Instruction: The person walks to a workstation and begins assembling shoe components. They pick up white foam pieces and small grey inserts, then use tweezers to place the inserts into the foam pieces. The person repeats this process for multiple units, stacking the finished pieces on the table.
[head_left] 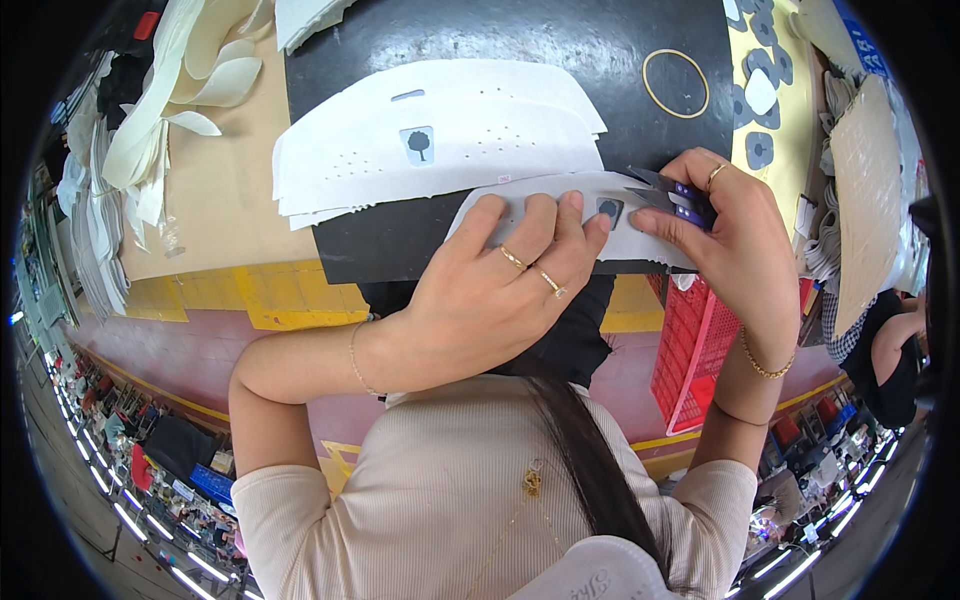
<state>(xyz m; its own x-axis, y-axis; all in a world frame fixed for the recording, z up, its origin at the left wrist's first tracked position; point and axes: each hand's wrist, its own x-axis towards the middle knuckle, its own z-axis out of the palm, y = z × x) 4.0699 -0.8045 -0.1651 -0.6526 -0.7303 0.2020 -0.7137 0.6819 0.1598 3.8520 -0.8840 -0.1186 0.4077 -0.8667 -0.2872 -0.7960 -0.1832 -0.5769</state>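
Observation:
A curved white cut piece (545, 186) with a small dark patch (610, 212) lies at the table's near edge. My left hand (510, 260) presses on it with bent fingers, holding it down; the thumb is hidden. In my right hand (735, 210) is a pair of purple-and-black thread snips (685, 205), gripped in curled fingers with the dark blades pointing left over the piece's right end. My right thumb touches the piece there. Just beyond lies a stack of white curved pieces (340, 150), its top one punched with holes and bearing a grey tree patch (418, 146).
A black mat (620, 30) covers the table's middle, with a tan ring (676, 84) on it. Grey patches (760, 150) lie on a yellow surface at right. Cream strips (180, 90) hang at far left. A red plastic basket (690, 350) stands below the edge.

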